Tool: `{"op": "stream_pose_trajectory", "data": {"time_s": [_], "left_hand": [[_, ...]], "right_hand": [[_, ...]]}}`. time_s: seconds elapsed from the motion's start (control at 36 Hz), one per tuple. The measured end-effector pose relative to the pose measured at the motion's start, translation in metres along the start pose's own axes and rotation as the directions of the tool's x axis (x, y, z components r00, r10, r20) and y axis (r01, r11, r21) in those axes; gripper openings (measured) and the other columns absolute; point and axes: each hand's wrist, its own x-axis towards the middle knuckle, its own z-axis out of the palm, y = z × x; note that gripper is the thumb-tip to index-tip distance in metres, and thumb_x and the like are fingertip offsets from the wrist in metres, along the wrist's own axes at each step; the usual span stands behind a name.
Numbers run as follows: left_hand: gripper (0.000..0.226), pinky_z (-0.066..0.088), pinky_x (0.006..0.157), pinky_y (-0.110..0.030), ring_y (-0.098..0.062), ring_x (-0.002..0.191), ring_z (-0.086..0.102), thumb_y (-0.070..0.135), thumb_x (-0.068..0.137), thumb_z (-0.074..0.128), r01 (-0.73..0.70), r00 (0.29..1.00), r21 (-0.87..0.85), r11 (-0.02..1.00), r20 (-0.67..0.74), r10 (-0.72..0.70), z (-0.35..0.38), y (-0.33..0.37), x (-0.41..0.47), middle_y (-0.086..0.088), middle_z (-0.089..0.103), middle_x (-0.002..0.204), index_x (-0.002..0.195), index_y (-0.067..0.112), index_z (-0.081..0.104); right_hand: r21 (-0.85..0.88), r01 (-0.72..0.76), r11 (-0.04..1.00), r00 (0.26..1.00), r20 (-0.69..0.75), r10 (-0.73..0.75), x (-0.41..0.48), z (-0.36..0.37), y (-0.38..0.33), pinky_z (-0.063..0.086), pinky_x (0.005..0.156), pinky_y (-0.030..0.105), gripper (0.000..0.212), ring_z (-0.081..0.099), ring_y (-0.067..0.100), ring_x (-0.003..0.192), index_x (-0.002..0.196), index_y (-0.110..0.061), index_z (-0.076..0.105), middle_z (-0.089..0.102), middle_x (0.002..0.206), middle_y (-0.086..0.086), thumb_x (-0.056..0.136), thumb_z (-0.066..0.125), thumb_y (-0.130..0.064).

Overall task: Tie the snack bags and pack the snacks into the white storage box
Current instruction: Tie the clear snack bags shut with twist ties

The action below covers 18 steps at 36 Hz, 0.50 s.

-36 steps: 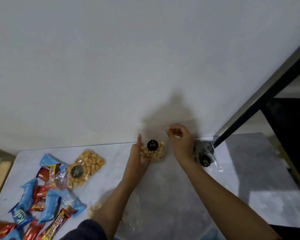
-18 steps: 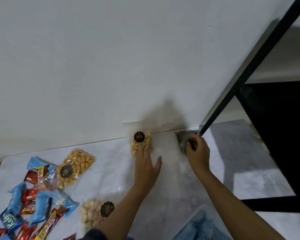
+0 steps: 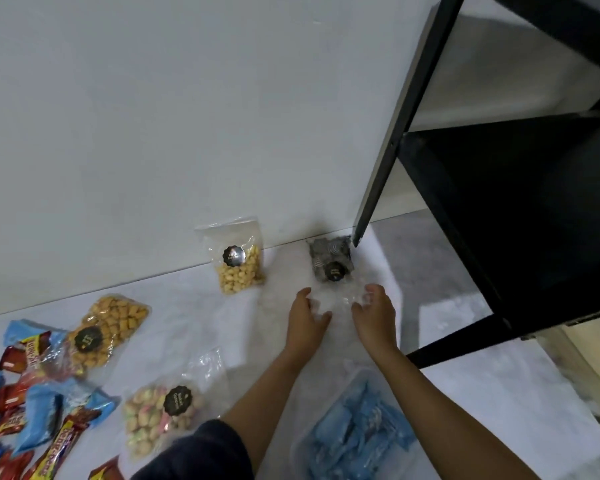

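A clear bag of dark swirled snacks (image 3: 330, 263) with a black round sticker lies by the wall, its empty clear end pointing toward me. My left hand (image 3: 305, 317) and my right hand (image 3: 374, 313) both grip that clear end, fingers curled into the plastic, one on each side. A bag of pale yellow snacks (image 3: 239, 271) leans upright against the wall to the left, untouched. The white storage box (image 3: 300, 448) sits near me at the lower right and holds several blue packets.
A bag of orange crackers (image 3: 108, 327), a bag of pastel puffs (image 3: 160, 414) and a pile of blue and red wrapped bars (image 3: 32, 403) lie at the left. A black shelf frame (image 3: 499, 209) stands at the right, its leg beside the dark bag.
My left hand left the yellow bag and moved right to the dark bag. My right hand slid from the bag's body back to its clear end. The view tilted down and right.
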Motion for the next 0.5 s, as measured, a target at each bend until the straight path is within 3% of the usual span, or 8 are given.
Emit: {"op": "stream_pose_trajectory", "data": {"time_s": [0.08, 0.14, 0.25, 0.33, 0.39, 0.5], "left_hand": [[0.056, 0.047, 0.064, -0.009, -0.009, 0.076, 0.055, 0.002, 0.081, 0.066, 0.021, 1.000, -0.129, 0.991, -0.017, -0.023, -0.011, -0.001, -0.003, -0.005, 0.056, 0.101, 0.131, 0.008, 0.042], [0.051, 0.051, 0.065, -0.010, -0.004, 0.069, 0.058, -0.002, 0.080, 0.066, -0.007, 0.999, -0.197, 0.980, -0.037, 0.000, -0.024, -0.003, -0.007, 0.000, 0.059, 0.094, 0.128, 0.007, 0.048], [0.044, 0.054, 0.072, -0.016, -0.009, 0.081, 0.064, -0.001, 0.081, 0.066, -0.074, 0.996, -0.310, 0.948, -0.074, 0.053, -0.056, 0.003, -0.014, -0.003, 0.066, 0.101, 0.121, 0.012, 0.053], [0.040, 0.054, 0.072, -0.015, -0.015, 0.086, 0.066, -0.008, 0.080, 0.063, -0.063, 0.996, -0.422, 0.905, -0.085, 0.030, -0.079, 0.016, -0.016, -0.007, 0.068, 0.097, 0.118, 0.002, 0.053], [0.034, 0.055, 0.071, -0.016, -0.011, 0.079, 0.069, -0.013, 0.079, 0.062, -0.059, 0.997, -0.485, 0.873, -0.065, 0.032, -0.095, 0.026, -0.018, -0.005, 0.071, 0.089, 0.112, -0.006, 0.056], [0.025, 0.053, 0.071, -0.014, -0.009, 0.078, 0.068, -0.009, 0.077, 0.066, -0.102, 0.993, -0.448, 0.888, 0.007, 0.118, -0.125, 0.045, -0.025, 0.002, 0.074, 0.077, 0.102, -0.006, 0.064]], "right_hand": [[0.053, 0.011, 0.999, 0.999, 0.033, -0.013, -0.004, -0.002, 0.001, 0.038, 0.073, 0.020, 0.034, 0.056, 0.020, 0.095, 0.118, -0.008, 0.052, 0.059, 0.107, 0.007, 0.086, 0.062, -0.010], [0.087, 0.025, 0.996, 0.998, 0.064, -0.030, -0.009, -0.002, -0.001, 0.038, 0.062, 0.016, 0.029, 0.057, 0.019, 0.088, 0.111, -0.007, 0.054, 0.057, 0.095, 0.004, 0.084, 0.066, -0.011], [0.135, 0.060, 0.989, 0.985, 0.151, -0.080, -0.021, -0.001, -0.008, 0.039, 0.059, 0.012, 0.019, 0.052, 0.010, 0.072, 0.097, -0.012, 0.055, 0.053, 0.077, -0.006, 0.084, 0.067, -0.018], [0.140, 0.086, 0.986, 0.969, 0.220, -0.115, -0.030, 0.001, -0.015, 0.045, 0.064, 0.019, 0.018, 0.055, 0.016, 0.075, 0.092, -0.010, 0.058, 0.056, 0.076, -0.003, 0.085, 0.067, -0.024], [0.124, 0.106, 0.987, 0.954, 0.266, -0.136, -0.034, 0.002, -0.023, 0.046, 0.062, 0.019, 0.020, 0.059, 0.018, 0.078, 0.090, -0.011, 0.061, 0.062, 0.082, 0.003, 0.085, 0.066, -0.030], [0.042, 0.198, 0.979, 0.905, 0.375, -0.200, -0.042, 0.003, -0.041, 0.043, 0.059, 0.019, 0.022, 0.061, 0.016, 0.080, 0.086, -0.019, 0.060, 0.065, 0.086, 0.002, 0.084, 0.065, -0.040]]}}
